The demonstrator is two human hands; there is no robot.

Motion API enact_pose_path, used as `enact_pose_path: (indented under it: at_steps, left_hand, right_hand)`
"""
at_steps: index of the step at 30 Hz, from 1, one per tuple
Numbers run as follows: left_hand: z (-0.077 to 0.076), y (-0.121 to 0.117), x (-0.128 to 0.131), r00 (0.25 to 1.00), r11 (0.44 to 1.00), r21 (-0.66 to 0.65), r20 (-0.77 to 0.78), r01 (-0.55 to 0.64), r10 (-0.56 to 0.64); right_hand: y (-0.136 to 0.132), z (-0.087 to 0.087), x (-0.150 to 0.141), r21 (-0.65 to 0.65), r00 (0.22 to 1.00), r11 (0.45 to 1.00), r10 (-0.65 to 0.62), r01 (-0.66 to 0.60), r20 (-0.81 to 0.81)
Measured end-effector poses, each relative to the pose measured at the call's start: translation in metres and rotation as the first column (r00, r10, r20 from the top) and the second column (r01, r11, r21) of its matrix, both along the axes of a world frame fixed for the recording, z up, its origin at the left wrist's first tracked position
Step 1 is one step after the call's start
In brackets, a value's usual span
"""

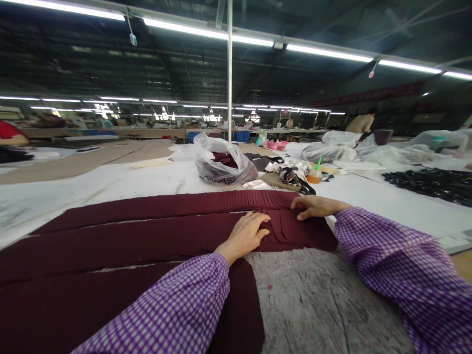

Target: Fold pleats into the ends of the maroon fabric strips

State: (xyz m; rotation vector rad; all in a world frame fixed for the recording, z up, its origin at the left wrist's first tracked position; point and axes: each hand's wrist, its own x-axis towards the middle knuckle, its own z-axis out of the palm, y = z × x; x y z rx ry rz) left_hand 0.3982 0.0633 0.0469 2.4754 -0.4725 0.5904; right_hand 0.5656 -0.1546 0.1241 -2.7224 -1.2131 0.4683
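Note:
Dark maroon cut fabric pieces lie in long overlapping rows across the table. My left hand (246, 235) rests on the middle row of fabric (147, 241), thumb and fingers apart, at a group of curved, fanned-out edges. To its right, my right hand (316, 205) reaches in with thumb and index finger spread, touching the fabric at the right end of the rows. Beyond both hands runs the far row (206, 201), its pieces finely stepped like pleats. A nearer maroon stack (241, 300) is partly covered by my left sleeve. Both sleeves are purple checked.
A clear plastic bag (221, 160) with maroon cloth stands behind the rows. Right of it are cloth scraps (287, 177) and a green-tipped bottle (314, 174). Black pieces (435, 184) and plastic bags (332, 147) lie further right. A pole (229, 73) rises behind. Another person (361, 123) bends over at the back.

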Motion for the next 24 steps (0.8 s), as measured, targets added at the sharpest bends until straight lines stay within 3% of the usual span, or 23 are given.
enact_pose_path:
  at_steps: [13,18,24]
  left_hand:
    - [-0.002,-0.001,0.0,1.0,0.994,0.106,-0.004,0.031,-0.031]
    - [-0.002,0.0,-0.001,1.0,0.993,0.113,-0.002,0.024,-0.024]
    - [-0.005,0.001,0.0,1.0,0.993,0.111,-0.012,0.03,-0.029]
  right_hand:
    - [-0.007,-0.007,0.01,0.101,0.99,0.995,-0.009,0.023,-0.141]
    - [-0.017,0.005,0.015,0.155,0.984,0.984,-0.067,0.093,-0.162]
    - [-0.021,0.033,0.011,0.393,0.985,0.908,-0.098,0.147,-0.143]
